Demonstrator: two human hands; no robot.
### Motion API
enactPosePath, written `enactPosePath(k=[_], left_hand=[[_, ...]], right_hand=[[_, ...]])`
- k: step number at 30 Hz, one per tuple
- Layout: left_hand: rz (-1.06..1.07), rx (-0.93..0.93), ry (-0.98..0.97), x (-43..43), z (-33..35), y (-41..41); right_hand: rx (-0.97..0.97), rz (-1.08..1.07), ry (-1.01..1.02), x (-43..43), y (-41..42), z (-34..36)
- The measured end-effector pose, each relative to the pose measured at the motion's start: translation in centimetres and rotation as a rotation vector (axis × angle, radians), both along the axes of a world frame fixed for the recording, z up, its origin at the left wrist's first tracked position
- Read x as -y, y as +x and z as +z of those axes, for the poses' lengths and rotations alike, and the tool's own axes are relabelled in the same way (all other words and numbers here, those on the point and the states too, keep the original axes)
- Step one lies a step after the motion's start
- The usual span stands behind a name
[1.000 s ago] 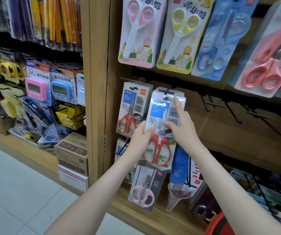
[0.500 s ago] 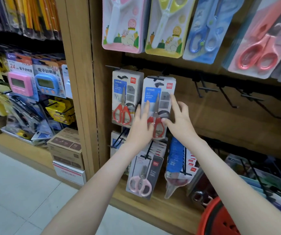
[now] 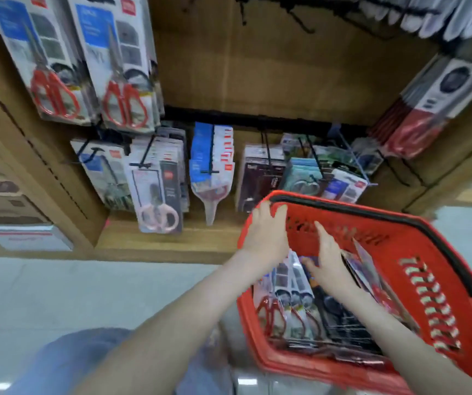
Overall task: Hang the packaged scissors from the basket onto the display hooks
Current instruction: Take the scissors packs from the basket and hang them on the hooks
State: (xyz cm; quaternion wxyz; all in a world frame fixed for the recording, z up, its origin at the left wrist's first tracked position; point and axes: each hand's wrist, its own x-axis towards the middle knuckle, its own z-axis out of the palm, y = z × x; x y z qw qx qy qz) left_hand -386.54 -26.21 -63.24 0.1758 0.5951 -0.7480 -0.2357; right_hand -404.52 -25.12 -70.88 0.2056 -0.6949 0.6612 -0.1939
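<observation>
Left hand (image 3: 266, 233) curled over red basket (image 3: 417, 252) rim, lower right of frame, steadying it; right hand (image 3: 330, 265) released, fingers straight, reaching for packaged scissors (image 3: 286, 306) standing inside (blur hides fingertips).

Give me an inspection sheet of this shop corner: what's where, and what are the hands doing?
Surface: wooden shelf, grey floor below.
Job's things: red basket holds packaged scissors; two red-handled packs hang on hooks; bare hooks above.
Clutter: pink scissors pack, other hanging packs, cardboard boxes at left.
Hands: left hand rests on the basket's rim, grip unclear; right hand, fingers straight, touches packs inside.
Cables: nothing seen.
Surroundings: store aisle, blurred.
</observation>
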Motion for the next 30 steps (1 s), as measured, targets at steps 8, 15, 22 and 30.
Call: enactPosePath(k=[8, 15, 22, 30], left_hand=[[-0.006, 0.352, 0.166, -2.0, -8.5, -3.9], [-0.183, 0.689, -0.149, 1.3, -10.4, -2.9], [-0.211, 0.602, 0.143, 1.8, -11.0, -4.4], [-0.203, 0.191, 0.265, 2.7, -6.5, -2.4]], right_hand=[[0.037, 0.056, 0.361, 0.7, -0.9, -5.3], [-0.19, 0.073, 0.17, 2.2, 0.7, -7.1], [0.139, 0.082, 0.264, 2.4, -0.1, -6.6], [0.579, 0.032, 0.303, -0.1, -1.2, -2.1]])
